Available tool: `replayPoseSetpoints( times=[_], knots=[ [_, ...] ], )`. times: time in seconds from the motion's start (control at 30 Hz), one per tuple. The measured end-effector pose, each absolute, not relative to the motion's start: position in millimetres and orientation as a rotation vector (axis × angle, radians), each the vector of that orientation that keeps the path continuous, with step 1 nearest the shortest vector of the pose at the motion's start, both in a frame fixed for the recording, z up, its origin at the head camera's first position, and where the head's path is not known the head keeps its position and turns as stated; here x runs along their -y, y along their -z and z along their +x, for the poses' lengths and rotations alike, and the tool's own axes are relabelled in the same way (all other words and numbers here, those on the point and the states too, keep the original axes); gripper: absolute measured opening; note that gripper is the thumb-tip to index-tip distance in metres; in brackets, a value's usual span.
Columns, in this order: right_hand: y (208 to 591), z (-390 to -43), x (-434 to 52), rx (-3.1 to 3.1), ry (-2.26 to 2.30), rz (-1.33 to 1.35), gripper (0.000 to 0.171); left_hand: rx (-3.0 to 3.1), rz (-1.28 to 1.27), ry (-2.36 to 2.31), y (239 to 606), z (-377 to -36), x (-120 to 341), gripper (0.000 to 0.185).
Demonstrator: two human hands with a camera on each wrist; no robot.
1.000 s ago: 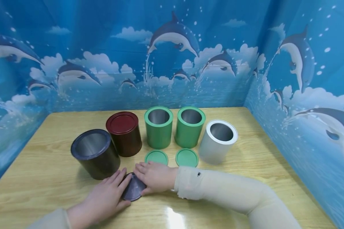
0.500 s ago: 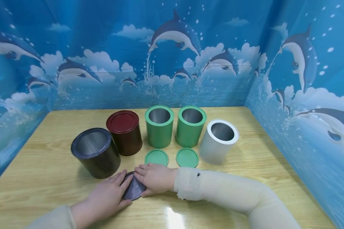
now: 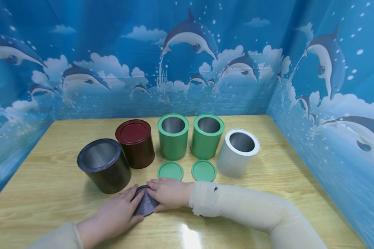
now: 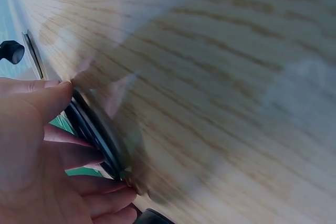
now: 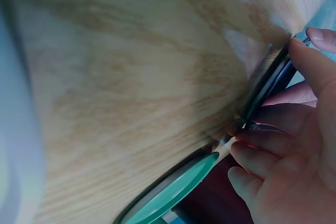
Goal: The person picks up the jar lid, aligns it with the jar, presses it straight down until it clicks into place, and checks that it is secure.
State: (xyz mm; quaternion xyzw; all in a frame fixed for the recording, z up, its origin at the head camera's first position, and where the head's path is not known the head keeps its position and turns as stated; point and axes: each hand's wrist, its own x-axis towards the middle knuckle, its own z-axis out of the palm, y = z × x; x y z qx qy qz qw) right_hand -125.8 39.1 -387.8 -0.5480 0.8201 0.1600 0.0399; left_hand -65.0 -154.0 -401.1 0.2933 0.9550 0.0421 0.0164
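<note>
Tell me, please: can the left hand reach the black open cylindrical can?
Probably yes; the left hand touches the dark round lid, near the black open cylindrical can, and nothing visible blocks the way.

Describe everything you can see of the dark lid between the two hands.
The dark lid looks round and shallow, black to grey, with a narrow raised rim and a glossy face; I can't tell whether it is metal or plastic. It appears to lie flat on the wood-grained table, nearer the person than the open black can and to its right. The left hand and right hand touch its opposite sides, covering parts of it.
</note>
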Motion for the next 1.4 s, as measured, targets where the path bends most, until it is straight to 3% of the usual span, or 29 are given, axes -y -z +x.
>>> replayPoseSetpoints(
  times=[0.6,1.07,1.33,1.4],
  knots=[
    [388.9,-131.3,-39.5,-2.531,-0.184,-1.701,0.062,-2.953,1.133,-0.103,405.6,-63.7,155.8,0.05],
    [376.4,-137.6,-50.3,-2.439,0.185,-1.512,0.063,-3.139,1.159,-0.18,398.3,-66.1,155.9,0.046],
    [374.2,-140.1,-59.8,-2.414,0.268,-1.637,0.059,-3.226,1.301,-0.3,391.1,-69.0,162.8,0.042],
    [373.0,-139.9,-61.5,-2.433,0.257,-1.675,0.058,-3.248,1.339,-0.359,388.4,-69.2,164.0,0.049]
  ],
)
